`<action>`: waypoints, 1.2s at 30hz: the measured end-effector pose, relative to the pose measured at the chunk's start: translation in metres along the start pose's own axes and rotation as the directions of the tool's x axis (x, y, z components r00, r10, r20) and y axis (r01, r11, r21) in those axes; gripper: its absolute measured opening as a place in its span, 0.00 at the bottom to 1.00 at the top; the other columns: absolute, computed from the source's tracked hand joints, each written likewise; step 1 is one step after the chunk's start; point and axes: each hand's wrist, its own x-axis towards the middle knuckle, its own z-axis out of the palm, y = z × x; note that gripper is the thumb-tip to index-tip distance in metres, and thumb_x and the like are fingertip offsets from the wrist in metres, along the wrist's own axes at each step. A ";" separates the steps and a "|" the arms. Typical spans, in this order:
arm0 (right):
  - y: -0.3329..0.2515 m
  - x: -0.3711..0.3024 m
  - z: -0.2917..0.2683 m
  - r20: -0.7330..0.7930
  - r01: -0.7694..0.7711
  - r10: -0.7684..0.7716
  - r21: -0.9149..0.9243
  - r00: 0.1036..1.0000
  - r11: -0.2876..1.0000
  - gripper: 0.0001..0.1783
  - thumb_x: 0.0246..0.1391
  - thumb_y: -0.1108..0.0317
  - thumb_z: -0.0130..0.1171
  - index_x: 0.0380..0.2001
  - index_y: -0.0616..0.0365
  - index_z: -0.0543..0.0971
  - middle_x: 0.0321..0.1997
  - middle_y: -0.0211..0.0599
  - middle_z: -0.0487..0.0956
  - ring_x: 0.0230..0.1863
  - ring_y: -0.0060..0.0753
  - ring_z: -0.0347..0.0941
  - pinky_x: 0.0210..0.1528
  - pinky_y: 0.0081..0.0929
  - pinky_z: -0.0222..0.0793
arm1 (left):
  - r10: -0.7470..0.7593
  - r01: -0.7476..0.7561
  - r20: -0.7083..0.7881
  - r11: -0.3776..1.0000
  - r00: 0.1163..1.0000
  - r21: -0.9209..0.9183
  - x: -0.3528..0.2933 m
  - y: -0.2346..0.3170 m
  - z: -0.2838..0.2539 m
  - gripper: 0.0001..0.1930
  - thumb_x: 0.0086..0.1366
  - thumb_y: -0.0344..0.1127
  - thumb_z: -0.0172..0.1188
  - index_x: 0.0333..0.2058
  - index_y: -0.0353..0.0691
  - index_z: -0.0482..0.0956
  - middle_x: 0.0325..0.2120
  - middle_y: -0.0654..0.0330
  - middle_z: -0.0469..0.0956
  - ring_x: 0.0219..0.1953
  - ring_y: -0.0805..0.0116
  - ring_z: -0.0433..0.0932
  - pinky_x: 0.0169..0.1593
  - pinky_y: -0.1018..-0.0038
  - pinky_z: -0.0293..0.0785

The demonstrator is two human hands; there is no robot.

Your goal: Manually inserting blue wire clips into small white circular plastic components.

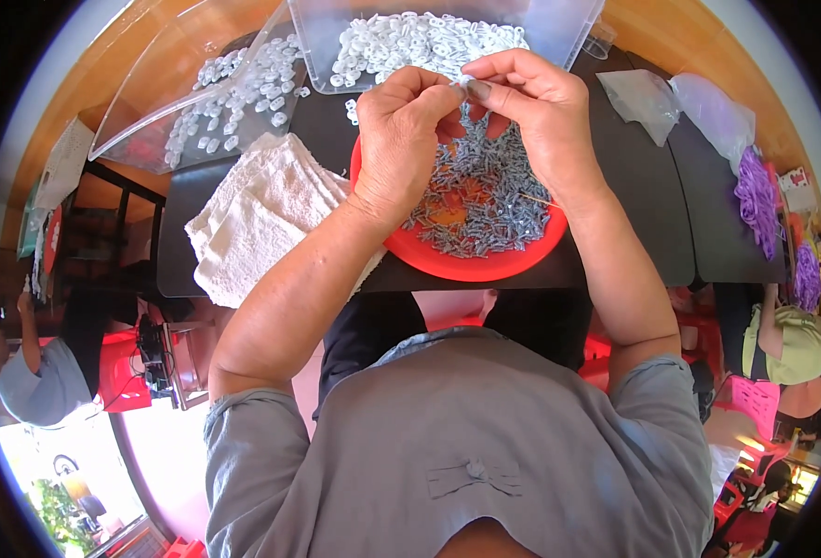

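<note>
My left hand point(408, 121) and my right hand point(542, 110) meet above the far side of a red basin point(466, 268). Both are closed, thumbs and fingertips pinching a small whitish plastic piece point(463, 81) between them; its exact shape is mostly hidden by the fingers. Many small grey-blue plastic parts point(489, 209) lie heaped in the basin below. Just beyond my hands, a clear plastic bin point(545, 33) holds a pile of small white oval plastic pieces point(410, 42) with holes in them.
Left of the bin, a tilted clear container point(136, 121) holds more pieces. A folded cream towel point(252, 214) lies beside the basin on the dark table point(638, 223). Clear plastic bags point(643, 102) and purple cord point(756, 200) are at the right. Other people sit at both sides.
</note>
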 end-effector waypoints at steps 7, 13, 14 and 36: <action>-0.003 0.007 -0.014 0.112 -0.240 0.221 0.209 0.969 0.948 0.11 0.60 0.67 0.55 0.37 0.65 0.79 0.28 0.33 0.79 0.29 0.25 0.76 0.28 0.18 0.67 | -0.009 0.010 0.073 1.000 0.997 -0.012 0.000 0.006 0.002 0.06 0.63 0.28 0.58 0.33 0.29 0.77 0.23 0.60 0.77 0.25 0.73 0.76 0.32 0.78 0.72; -0.008 0.008 -0.027 0.214 -0.255 0.215 0.183 0.953 0.949 0.11 0.60 0.65 0.56 0.34 0.64 0.78 0.27 0.33 0.78 0.25 0.24 0.75 0.24 0.16 0.65 | 0.082 -0.074 0.135 0.995 0.987 -0.066 0.001 0.005 0.003 0.09 0.57 0.25 0.66 0.37 0.32 0.78 0.25 0.61 0.79 0.26 0.77 0.76 0.26 0.82 0.71; -0.009 0.009 -0.029 0.211 -0.256 0.216 0.186 0.953 0.949 0.11 0.60 0.65 0.56 0.34 0.64 0.78 0.27 0.33 0.78 0.25 0.24 0.75 0.24 0.16 0.65 | 0.105 -0.094 0.167 0.993 0.980 -0.072 0.002 0.005 0.002 0.12 0.56 0.24 0.67 0.38 0.32 0.79 0.26 0.61 0.79 0.26 0.78 0.76 0.27 0.83 0.71; -0.021 0.000 -0.024 0.367 -0.368 0.268 0.238 0.891 0.899 0.11 0.57 0.65 0.60 0.32 0.65 0.78 0.22 0.31 0.77 0.17 0.21 0.73 0.16 0.10 0.58 | 0.287 -0.337 0.271 0.927 0.919 0.162 -0.013 0.013 -0.002 0.12 0.55 0.20 0.66 0.39 0.33 0.76 0.28 0.60 0.80 0.31 0.76 0.79 0.37 0.79 0.78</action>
